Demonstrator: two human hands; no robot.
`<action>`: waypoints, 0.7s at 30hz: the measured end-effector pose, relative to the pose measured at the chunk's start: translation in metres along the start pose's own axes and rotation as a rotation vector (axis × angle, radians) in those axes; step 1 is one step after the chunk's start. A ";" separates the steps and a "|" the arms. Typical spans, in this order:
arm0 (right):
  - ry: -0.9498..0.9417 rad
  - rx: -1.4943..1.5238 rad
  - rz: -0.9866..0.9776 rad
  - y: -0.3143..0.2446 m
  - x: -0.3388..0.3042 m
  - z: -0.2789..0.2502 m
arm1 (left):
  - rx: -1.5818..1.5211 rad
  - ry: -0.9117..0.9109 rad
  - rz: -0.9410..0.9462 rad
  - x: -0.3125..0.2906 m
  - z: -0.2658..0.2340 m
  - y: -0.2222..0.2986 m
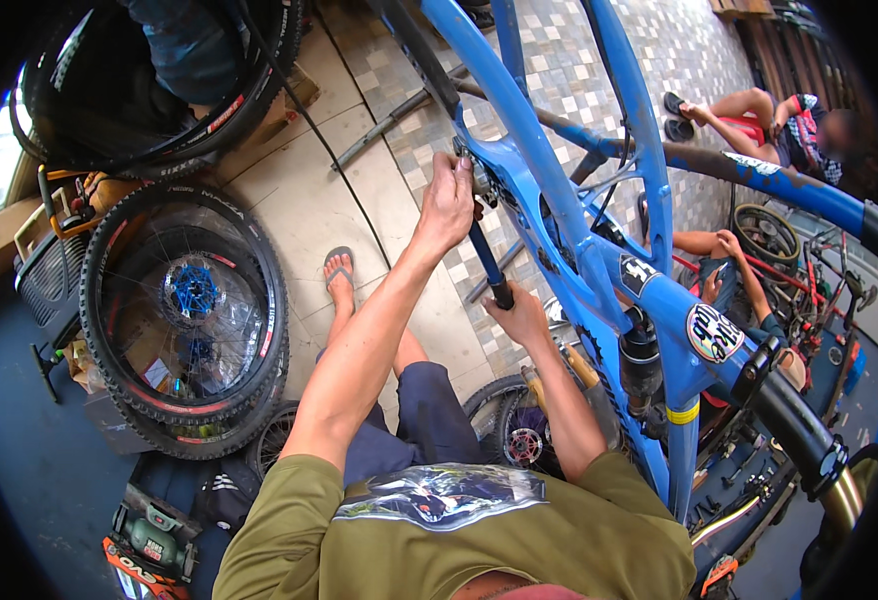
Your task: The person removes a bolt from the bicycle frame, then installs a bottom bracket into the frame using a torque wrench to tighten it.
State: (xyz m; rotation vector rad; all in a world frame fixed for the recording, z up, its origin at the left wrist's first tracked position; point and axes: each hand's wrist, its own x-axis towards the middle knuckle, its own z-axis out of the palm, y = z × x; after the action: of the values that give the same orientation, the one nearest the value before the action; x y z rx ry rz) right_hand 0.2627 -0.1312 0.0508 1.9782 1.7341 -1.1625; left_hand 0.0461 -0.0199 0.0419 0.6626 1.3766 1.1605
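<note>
In front of me a blue bicycle frame (549, 190) is held up at a slant. My right hand (522, 318) is wrapped around the black lower end of a long blue-handled wrench (483, 250). The wrench runs up to the frame's pivot area. There my left hand (446, 205) is closed over its upper end, fingers pressed close to the frame; the wrench's head and the part it meets are hidden. A black rear shock (641, 365) sits within the frame, below and right of my right hand.
A worn blue pole (689, 158) crosses behind the frame. Stacked wheels (194, 300) lie at left, with more tyres (149, 90) above. A seated person (759, 115) is at the far right, another person (734, 270) nearer. Tools (729, 480) lie at lower right.
</note>
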 end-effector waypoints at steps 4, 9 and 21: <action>0.031 0.145 -0.027 0.009 0.031 0.016 | 0.021 0.021 0.050 0.003 0.001 -0.001; 0.124 0.311 -0.093 0.018 0.086 0.064 | 0.196 0.086 0.171 0.002 0.004 -0.009; 0.142 0.304 -0.089 0.010 0.103 0.073 | 0.207 0.048 0.200 -0.006 0.000 -0.003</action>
State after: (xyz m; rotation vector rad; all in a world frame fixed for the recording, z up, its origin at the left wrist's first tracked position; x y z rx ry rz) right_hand 0.2397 -0.1086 -0.0722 2.2248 1.8212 -1.4198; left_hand 0.0480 -0.0264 0.0418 0.9428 1.5107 1.2061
